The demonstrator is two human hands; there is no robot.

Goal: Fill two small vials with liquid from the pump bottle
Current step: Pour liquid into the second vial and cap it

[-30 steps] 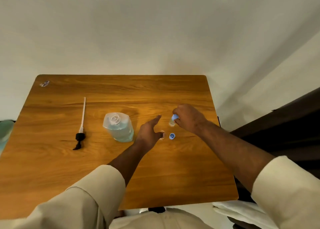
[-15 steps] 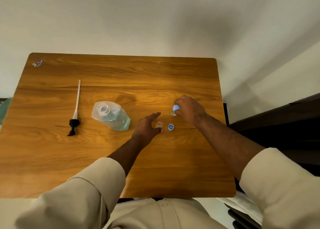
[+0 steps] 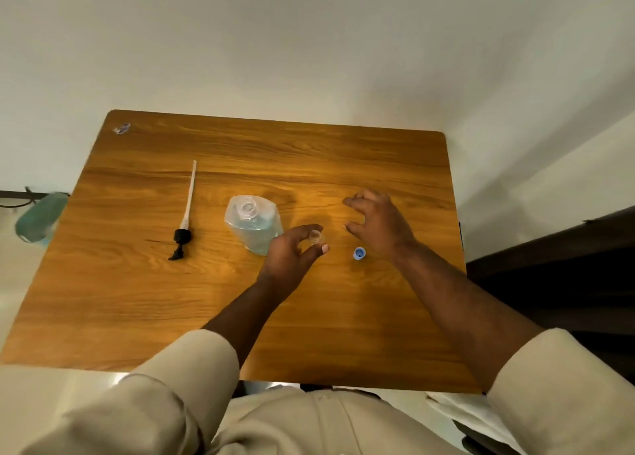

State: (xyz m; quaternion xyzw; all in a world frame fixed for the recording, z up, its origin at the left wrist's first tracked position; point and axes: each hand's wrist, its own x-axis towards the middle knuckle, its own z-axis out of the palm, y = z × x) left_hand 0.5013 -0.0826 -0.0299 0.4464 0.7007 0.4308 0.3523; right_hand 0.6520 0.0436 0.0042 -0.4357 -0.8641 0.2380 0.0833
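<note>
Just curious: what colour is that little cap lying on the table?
Blue cap, clearest in the head view.

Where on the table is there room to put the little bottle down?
The table is bare along the near edge below both hands, and along the far edge behind the pump. It is crowded mid-table: the open bottle, left hand holding the vial, blue cap and right hand.

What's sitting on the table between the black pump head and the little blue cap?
In the head view, the open pump bottle stands between the pump head and the blue cap, then the left hand pinching a small clear vial.
</note>
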